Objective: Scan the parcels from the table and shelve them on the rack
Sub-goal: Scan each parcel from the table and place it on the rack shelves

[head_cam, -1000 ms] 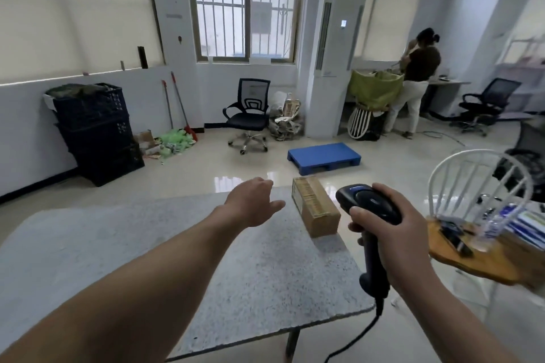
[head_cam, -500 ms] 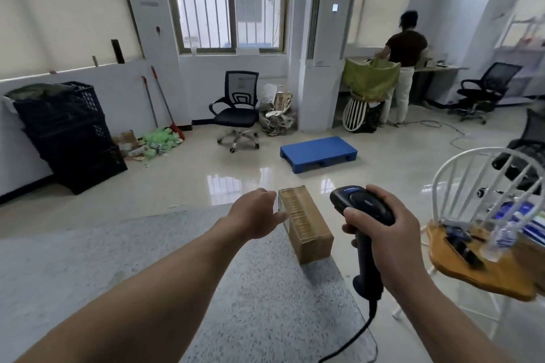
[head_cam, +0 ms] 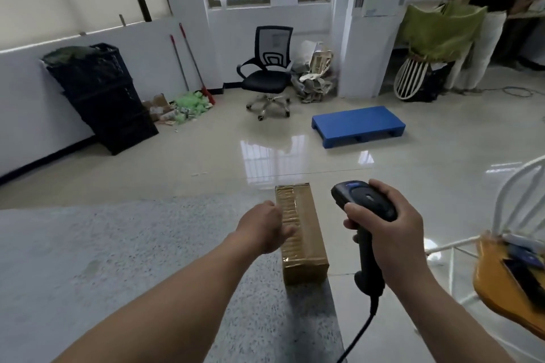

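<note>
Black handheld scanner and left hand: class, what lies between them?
The brown taped cardboard parcel, on the grey speckled table, as the head view shows.

The left hand [head_cam: 261, 228] hides its own fingertips and part of the parcel [head_cam: 305, 233], so contact cannot be told; the right hand [head_cam: 389, 233] covers much of the scanner [head_cam: 364, 200], whose cable [head_cam: 361, 330] runs off the bottom edge, and the surface [head_cam: 118, 259] is cut off at left.

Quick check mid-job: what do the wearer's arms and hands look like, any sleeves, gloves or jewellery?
Both arms are bare to the frame's edge: no sleeve shows on the left forearm or the right forearm. The left hand and right hand wear no gloves; no watch, band or ring is visible.
</note>
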Demonstrator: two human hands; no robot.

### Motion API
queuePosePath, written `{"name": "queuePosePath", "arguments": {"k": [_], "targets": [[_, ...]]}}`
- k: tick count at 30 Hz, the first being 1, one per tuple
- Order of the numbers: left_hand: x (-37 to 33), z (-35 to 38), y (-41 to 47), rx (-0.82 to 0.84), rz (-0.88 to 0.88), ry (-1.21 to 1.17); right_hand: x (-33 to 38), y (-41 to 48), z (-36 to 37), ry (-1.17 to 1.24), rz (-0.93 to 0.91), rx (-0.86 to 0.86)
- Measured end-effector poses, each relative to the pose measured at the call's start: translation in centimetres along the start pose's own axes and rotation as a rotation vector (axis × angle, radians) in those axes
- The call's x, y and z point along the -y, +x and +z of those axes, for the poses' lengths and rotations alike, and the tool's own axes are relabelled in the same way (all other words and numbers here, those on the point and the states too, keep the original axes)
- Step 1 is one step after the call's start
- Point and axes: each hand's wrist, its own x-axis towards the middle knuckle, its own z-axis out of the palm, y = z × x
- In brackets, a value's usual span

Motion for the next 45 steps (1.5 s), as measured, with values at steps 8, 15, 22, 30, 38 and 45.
{"name": "queuePosePath", "arguments": {"k": [8,15,22,30,38,45], "targets": [[-2.6,7.1,5.4,0.051,-0.136,0.003,-3.8,5.3,-2.1,0.026,0.094,0.043],[-4.3,11.8,6.4,0.158,-0.303,-0.06,-5.9,7.0,-2.2,0.045,0.147,0.088],[-6.1,12.9,6.6,0.164,-0.452,-0.202,-7.2,7.0,-1.9,0.013,0.178,0.087],[0.5,13.1,2.8,0.17,-0.39,-0.155,-7.0,4.0,1.1,0.006,0.172,0.105],[12.8,12.5,-7.8,0.188,-0.401,-0.136,-5.3,-3.2,9.2,0.001,0.136,0.186],[23.8,12.3,-17.7,0.168,-0.379,-0.271,-5.1,-11.2,17.8,-0.016,0.132,0.276]]}}
